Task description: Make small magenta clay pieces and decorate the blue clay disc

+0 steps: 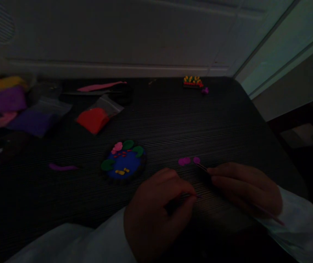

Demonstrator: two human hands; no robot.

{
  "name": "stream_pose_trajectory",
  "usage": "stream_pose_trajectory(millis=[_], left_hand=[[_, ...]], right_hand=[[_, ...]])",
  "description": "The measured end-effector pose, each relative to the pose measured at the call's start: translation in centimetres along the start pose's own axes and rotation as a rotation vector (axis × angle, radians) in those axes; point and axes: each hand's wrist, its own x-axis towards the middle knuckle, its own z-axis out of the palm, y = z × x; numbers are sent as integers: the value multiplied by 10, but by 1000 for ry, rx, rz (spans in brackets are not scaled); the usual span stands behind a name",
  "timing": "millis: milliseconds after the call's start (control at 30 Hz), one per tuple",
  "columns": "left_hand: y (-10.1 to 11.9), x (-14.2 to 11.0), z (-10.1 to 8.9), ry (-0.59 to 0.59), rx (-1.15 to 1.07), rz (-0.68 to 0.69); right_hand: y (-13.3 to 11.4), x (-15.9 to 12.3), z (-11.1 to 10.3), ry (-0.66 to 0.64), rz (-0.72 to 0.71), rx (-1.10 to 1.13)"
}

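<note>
My left hand (162,212) is closed in a pinch near the table's front. A small purple tip (198,196) pokes out past the thumb and forefinger; the rest of that piece is hidden. To its right, my right hand (246,186) is closed around a slim clay tool (274,218) with a pink back end and a fine, pale, two-lined tip. This tip meets the lower edge of a flat purple clay disc (196,160). Just left of it lie two more purple discs (184,161), overlapping each other. A round clay pond (123,163) with lily pads and a pink flower sits beyond my left hand.
A purple clay strip (63,167) lies left of the pond. Bags of red clay (93,119) and purple clay (33,118) are at the back left, near scissors (90,92) and a pink tool (101,87). A small flower-bed model (192,82) stands by the wall.
</note>
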Motion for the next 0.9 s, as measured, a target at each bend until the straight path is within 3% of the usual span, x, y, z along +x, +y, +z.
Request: stream_pose_trajectory(millis=[267,700,800,900], left_hand=[[-2,0,1,16,12,31],[-6,6,7,23,233,84],[-5,8,8,38,260,81],[-5,9,8,69,298,73]], right_hand=[[-1,-2,-1,-13,-18,-32],[0,2,-4,6,-15,19],[5,2,-6,54,110,110],[10,4,-5,250,303,186]])
